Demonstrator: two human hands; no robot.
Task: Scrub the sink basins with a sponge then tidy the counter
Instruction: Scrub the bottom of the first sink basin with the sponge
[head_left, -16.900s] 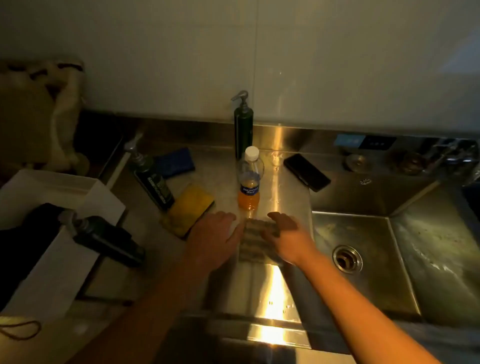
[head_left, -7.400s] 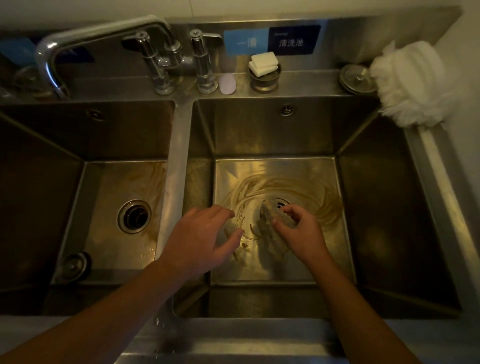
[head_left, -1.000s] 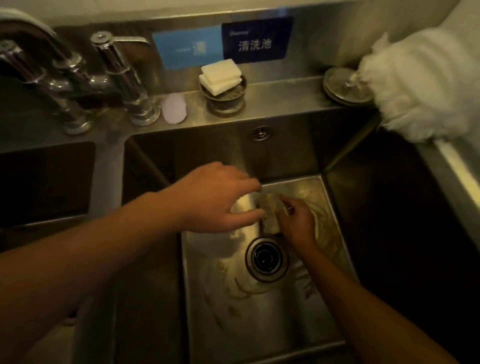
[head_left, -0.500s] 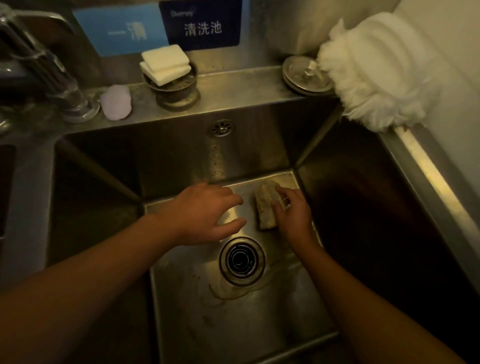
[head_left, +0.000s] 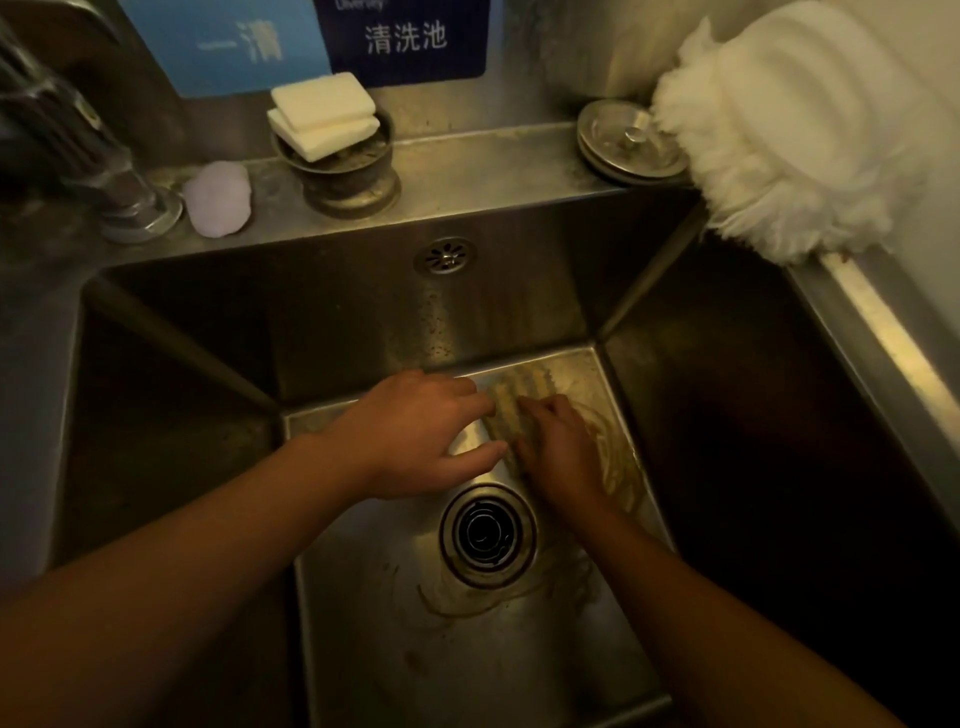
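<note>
Right hand (head_left: 558, 452) fingers curled on sponge (head_left: 519, 392), pressing to basin floor (head_left: 467, 670). Left hand (head_left: 426, 431) released, grasping nothing. Better: firm overlapping strokes over brown streaks (head_left: 621, 462), toward drain (head_left: 488, 535).

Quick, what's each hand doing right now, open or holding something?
Left hand: open, fingers extended beside the sponge.
Right hand: grips the sponge against the basin floor.

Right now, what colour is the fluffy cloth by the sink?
The fluffy cloth is white; head view.
</note>
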